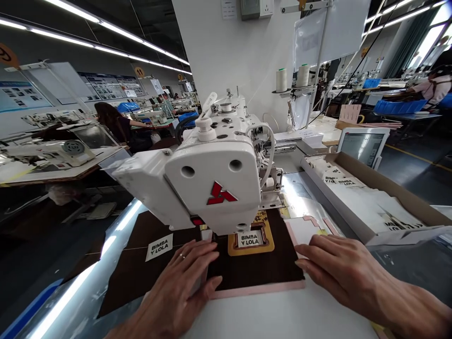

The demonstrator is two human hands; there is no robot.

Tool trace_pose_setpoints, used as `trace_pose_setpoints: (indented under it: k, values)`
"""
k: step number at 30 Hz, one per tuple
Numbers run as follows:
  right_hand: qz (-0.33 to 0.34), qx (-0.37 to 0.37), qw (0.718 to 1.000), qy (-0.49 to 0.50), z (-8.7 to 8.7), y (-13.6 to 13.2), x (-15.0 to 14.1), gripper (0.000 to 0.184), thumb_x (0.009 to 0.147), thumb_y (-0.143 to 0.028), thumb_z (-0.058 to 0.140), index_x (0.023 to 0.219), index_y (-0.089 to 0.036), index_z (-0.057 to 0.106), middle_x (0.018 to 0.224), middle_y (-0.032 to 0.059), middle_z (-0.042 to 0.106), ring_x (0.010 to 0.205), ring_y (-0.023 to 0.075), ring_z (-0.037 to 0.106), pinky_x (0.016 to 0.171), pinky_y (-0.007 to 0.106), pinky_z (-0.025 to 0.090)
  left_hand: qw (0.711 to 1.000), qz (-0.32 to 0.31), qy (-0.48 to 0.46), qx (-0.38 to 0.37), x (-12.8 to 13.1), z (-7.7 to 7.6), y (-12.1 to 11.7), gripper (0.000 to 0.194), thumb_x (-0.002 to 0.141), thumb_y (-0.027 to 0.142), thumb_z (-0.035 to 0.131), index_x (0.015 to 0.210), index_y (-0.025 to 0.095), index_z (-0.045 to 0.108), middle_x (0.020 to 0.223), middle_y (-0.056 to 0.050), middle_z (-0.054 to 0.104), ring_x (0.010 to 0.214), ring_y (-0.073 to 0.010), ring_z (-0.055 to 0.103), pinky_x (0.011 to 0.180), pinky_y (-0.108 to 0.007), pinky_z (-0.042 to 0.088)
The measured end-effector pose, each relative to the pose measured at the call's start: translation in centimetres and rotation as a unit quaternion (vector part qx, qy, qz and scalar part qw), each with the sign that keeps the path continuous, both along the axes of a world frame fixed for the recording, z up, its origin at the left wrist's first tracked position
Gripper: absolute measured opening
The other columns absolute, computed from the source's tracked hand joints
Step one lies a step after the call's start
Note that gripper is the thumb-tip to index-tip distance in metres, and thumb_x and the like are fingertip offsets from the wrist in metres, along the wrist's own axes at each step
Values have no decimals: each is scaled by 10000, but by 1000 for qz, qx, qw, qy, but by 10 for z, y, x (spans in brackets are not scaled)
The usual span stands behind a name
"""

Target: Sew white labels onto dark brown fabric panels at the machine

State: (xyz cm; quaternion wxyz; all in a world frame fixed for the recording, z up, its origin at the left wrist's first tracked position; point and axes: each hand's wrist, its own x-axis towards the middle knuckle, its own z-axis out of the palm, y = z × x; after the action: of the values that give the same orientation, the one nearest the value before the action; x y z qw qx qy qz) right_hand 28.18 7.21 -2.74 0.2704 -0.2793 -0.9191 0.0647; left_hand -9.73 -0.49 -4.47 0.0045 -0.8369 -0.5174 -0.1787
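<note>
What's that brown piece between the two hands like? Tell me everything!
The brown piece is dark and looks like cloth or leather. It lies flat, partly under the white machine head, with a pink strip along its near edge. A yellow frame sits on it around a white label reading "BIMBA Y LOLA". The left hand and right hand have fingertips at its sides.

In front of you, a dark brown fabric panel lies flat on the white surface, its near edge along a pink strip. Back from that edge, your white BIMBA Y LOLA label sits within a yellow frame.
</note>
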Motion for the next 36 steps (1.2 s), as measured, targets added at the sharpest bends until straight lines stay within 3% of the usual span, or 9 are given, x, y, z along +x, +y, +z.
trace_pose_setpoints:
  k: [6,9,12,16,19,24,27,31,36]
  values:
    - [-5,-30,999,-33,-10,-1,-7,236,1132,-310,492,1213,-199,685,1033,84,681,876,230,667,739,384,531,999,42,11,-3,-22,1,12,467,1043,579,623,1409,289,633,1454,-78,645,1285,-306,660,1010,-409,603]
    - [5,-49,995,-82,-13,-1,-24,220,1074,-347,628,1239,-210,680,1144,95,674,978,283,658,797,440,539,998,42,3,-41,-17,7,21,351,1065,550,591,1244,270,703,1295,-78,692,1134,-278,696,920,-383,604]
    - [0,-72,993,-96,-17,-1,-37,107,1083,-281,605,1128,-223,683,1100,67,662,971,278,627,818,451,501,998,33,-13,-55,-10,12,30,291,1113,452,497,1052,245,693,1149,-63,687,1012,-242,675,854,-359,580]
    - [-2,-61,994,-86,-20,0,-42,226,1110,-161,469,942,-209,612,970,40,637,870,235,580,796,420,435,998,24,-17,-54,-4,12,38,251,1114,421,509,1039,240,666,1136,-55,661,1028,-243,654,862,-367,559]
    - [22,-53,997,-61,-17,-2,-41,240,1125,-166,424,965,-201,600,940,34,622,833,207,561,779,384,423,998,12,-15,-59,-1,10,40,169,1095,397,569,1107,259,665,1140,-45,654,1044,-246,645,867,-371,545]
    - [62,-38,997,1,-11,-3,-42,257,1133,-171,398,965,-188,591,880,31,608,761,183,538,740,347,427,998,-16,-9,-68,3,9,40,207,1115,244,440,1005,224,614,1071,-47,651,1010,-237,640,943,-422,517]
    - [59,-39,997,-31,-14,-1,-41,222,1130,-170,415,1018,-185,607,936,45,625,806,199,566,766,365,447,997,-27,-5,-70,0,12,34,197,1118,202,391,1046,206,574,1136,-71,633,1106,-254,618,1063,-479,464]
    - [39,-53,995,-77,-25,-4,-42,104,1113,-272,544,1143,-202,615,1091,68,636,961,251,599,847,420,470,995,-47,6,-91,-8,17,24,193,1133,187,364,1086,213,549,1142,-58,602,1047,-224,596,1034,-439,458]
    - [43,-70,993,-85,-23,-6,-41,215,1123,-139,411,973,-204,552,1016,42,624,896,217,568,832,412,441,989,-70,16,-126,-7,22,17,201,1133,154,335,1055,210,511,1110,-52,578,1008,-210,575,995,-404,458]
